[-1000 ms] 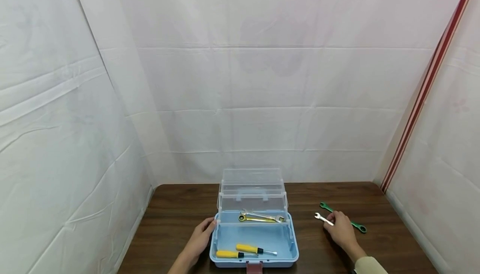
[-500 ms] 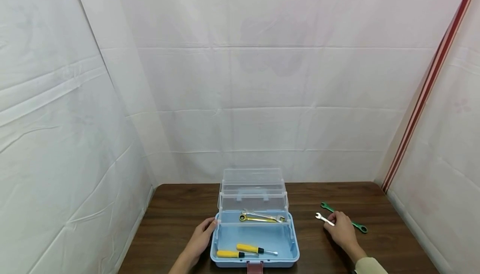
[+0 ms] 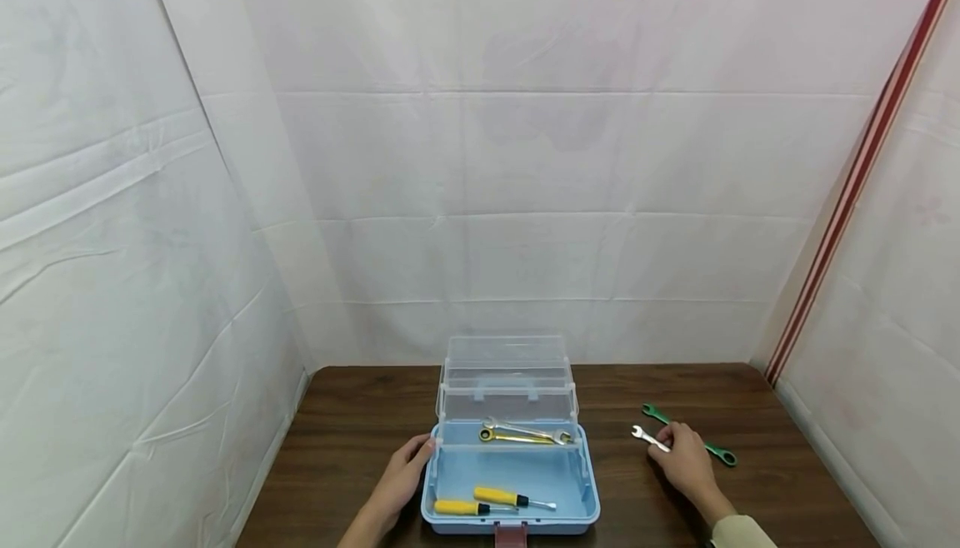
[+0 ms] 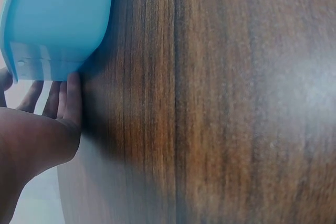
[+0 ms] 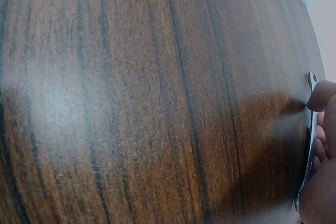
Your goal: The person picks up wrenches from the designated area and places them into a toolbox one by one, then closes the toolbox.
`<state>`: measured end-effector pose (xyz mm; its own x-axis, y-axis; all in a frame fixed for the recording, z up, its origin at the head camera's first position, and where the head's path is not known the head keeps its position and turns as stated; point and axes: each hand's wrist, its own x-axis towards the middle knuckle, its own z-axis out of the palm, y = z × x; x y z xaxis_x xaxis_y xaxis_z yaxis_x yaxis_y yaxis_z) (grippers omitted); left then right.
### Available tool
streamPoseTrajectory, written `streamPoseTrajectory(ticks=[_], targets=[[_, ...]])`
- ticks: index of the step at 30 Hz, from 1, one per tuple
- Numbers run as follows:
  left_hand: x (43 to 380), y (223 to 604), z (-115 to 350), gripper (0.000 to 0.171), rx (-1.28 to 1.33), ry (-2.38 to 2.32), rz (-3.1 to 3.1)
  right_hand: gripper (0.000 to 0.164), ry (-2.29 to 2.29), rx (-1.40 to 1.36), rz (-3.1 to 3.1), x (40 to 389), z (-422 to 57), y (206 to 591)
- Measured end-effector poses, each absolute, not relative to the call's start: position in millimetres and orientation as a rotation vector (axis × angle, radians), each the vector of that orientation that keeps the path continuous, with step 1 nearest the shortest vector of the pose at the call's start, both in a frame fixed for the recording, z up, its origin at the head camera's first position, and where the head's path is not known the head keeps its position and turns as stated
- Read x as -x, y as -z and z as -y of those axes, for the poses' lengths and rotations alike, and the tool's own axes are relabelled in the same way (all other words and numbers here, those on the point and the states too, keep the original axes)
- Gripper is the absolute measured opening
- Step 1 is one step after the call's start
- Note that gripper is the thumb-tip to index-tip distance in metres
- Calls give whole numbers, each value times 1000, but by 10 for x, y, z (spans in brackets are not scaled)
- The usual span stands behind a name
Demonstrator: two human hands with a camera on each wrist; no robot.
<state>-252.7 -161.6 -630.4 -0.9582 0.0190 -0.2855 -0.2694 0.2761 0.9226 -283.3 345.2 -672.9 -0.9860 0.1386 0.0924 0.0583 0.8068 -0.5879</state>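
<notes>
A light-blue toolbox [image 3: 510, 481] with its clear lid [image 3: 504, 356] raised stands at the table's front. My left hand [image 3: 399, 477] rests on its left side, straight fingers [image 4: 73, 98] against the wall and the thumb up by the rim. To the right of the box, my right hand [image 3: 684, 460] pinches a silver wrench [image 3: 647, 436] close over the table; its open-end head sticks out past the fingertips. The same wrench [image 5: 311, 150] shows long and thin in the right wrist view. A green wrench [image 3: 718, 453] lies partly hidden behind this hand.
Inside the toolbox are two yellow-handled screwdrivers [image 3: 498, 495] at the front. A silver wrench and a gold wrench [image 3: 517, 438] lie toward the back, seen through clear plastic. White cloth [image 3: 525, 198] hangs behind and beside the dark wooden table [image 3: 360, 398].
</notes>
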Motion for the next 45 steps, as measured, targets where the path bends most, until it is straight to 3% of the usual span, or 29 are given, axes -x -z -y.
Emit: streamPoseTrajectory(ticks=[45], targets=[[2529, 6310, 1632, 77, 239, -1746, -2254, 15, -1035, 175, 2788, 2762, -3446, 6764]])
